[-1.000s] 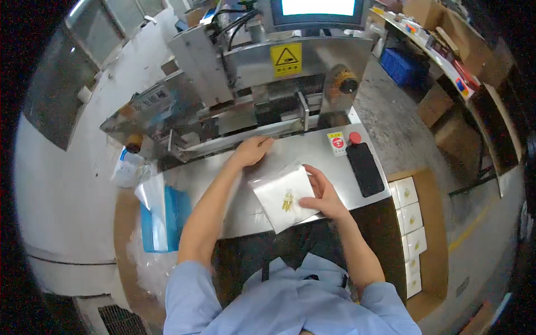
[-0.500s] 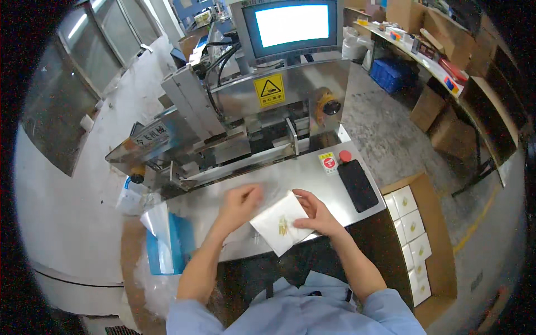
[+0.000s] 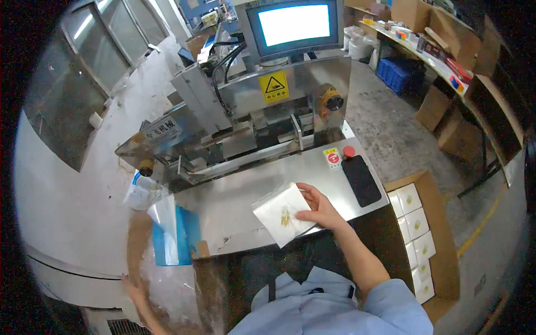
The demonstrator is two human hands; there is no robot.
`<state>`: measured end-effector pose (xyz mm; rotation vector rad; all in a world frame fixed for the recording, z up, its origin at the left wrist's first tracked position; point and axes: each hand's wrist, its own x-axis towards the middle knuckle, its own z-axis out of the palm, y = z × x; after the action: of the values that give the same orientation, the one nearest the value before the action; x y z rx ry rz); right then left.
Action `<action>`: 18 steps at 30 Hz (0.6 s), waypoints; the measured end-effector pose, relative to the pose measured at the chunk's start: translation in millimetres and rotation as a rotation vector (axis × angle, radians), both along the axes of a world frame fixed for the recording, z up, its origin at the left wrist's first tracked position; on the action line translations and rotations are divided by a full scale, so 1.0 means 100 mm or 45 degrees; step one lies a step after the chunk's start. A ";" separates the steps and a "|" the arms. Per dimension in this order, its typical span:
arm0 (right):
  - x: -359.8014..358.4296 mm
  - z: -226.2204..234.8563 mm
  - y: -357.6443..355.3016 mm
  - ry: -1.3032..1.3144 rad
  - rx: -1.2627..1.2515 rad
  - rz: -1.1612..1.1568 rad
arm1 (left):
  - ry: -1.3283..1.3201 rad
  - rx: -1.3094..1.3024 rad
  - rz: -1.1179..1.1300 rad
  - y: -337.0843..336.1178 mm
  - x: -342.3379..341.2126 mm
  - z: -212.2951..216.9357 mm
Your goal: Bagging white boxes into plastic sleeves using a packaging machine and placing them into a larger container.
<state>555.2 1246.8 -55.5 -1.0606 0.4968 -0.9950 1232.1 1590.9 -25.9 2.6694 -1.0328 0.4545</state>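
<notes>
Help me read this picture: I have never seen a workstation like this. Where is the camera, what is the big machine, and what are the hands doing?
The camera sits on the worker's head and looks down, so the round, bent edges come from its wide lens. In front stands a stainless steel machine with a lit screen on top and a flat steel table before it. On the table lies a clear plastic bag with small gold-coloured parts inside; the right hand rests on its edge. The left hand is low on the left, reaching among loose clear plastic bags beside a blue bin. To the right stands a cardboard box of small white boxes.
</notes>
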 end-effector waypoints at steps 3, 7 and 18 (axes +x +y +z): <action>-0.13 -0.06 0.05 0.039 0.018 -0.060 | 0.552 -0.509 -0.223 -0.30 -0.88 0.20; -0.02 0.08 0.15 0.052 0.052 -0.021 | 1.054 -0.556 -0.707 -1.24 -2.88 0.79; -0.57 0.54 0.98 0.345 0.018 -0.229 | 2.140 -0.376 -1.502 -2.24 -5.11 0.33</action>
<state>497.8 1345.2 -1.4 -1.1595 0.8313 -1.0075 721.0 1367.4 7.1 0.9336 -1.2680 -1.3918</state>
